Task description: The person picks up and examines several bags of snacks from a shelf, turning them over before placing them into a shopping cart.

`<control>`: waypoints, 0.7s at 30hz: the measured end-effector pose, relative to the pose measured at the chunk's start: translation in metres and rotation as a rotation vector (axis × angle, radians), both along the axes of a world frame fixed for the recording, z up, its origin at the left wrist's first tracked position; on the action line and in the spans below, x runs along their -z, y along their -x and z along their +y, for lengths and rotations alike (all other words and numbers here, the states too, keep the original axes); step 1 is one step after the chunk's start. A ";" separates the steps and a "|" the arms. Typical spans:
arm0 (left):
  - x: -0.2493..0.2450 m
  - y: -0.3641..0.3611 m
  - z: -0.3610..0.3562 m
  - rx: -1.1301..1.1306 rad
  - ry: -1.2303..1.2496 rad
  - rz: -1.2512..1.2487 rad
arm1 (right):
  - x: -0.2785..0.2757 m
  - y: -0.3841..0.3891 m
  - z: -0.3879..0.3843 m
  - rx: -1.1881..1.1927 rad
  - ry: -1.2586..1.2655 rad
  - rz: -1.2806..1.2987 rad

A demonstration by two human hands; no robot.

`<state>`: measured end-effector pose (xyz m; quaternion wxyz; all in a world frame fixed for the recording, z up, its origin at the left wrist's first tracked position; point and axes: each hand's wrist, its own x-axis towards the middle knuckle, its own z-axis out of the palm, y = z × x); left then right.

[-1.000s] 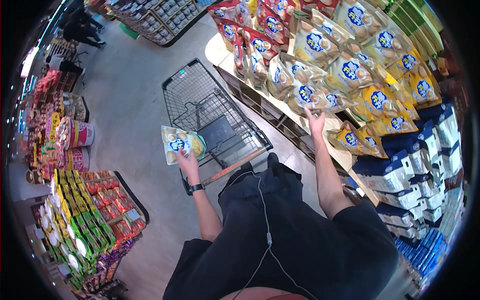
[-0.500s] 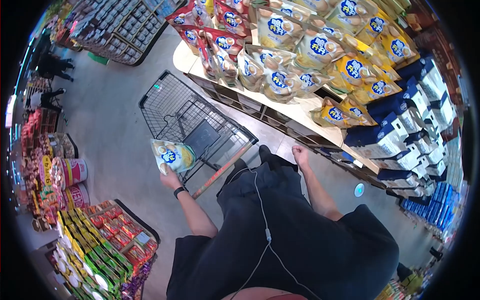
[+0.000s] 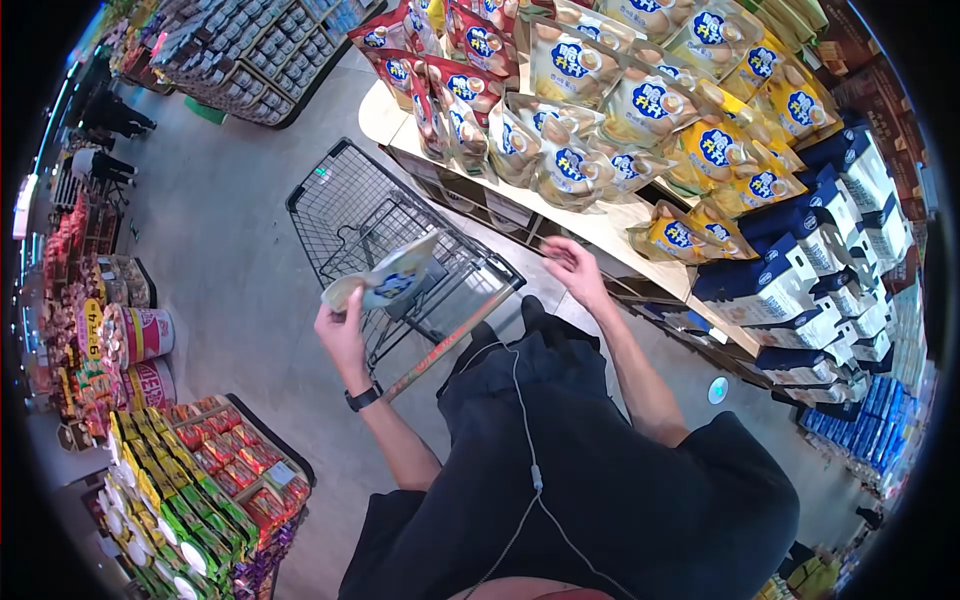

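Observation:
My left hand grips a pale snack bag by its edge, with the bag tilted above the shopping cart. A dark band is around my left wrist. Out in front of the display shelf's edge, my right hand is raised with its fingers loosely bent and apart, nothing visible in it. Similar cream-coloured bags stand on the shelf beyond that hand. The cart is a black wire one, and its handle lies just in front of my body.
Red bags and yellow bags share the wooden shelf, with white-and-blue cartons at its right. A stand of packaged snacks is at lower left. Two people are far off at left.
My left hand has lifted the bag and turned it further over the cart. My right hand has risen toward the shelf, and its fingers have loosened from a curled pose.

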<state>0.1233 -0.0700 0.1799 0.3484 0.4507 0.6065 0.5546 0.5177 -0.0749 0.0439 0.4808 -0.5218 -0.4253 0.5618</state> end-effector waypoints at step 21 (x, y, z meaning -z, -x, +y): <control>0.039 -0.134 0.014 0.540 0.214 -0.158 | -0.029 -0.114 -0.024 0.874 -0.130 -0.531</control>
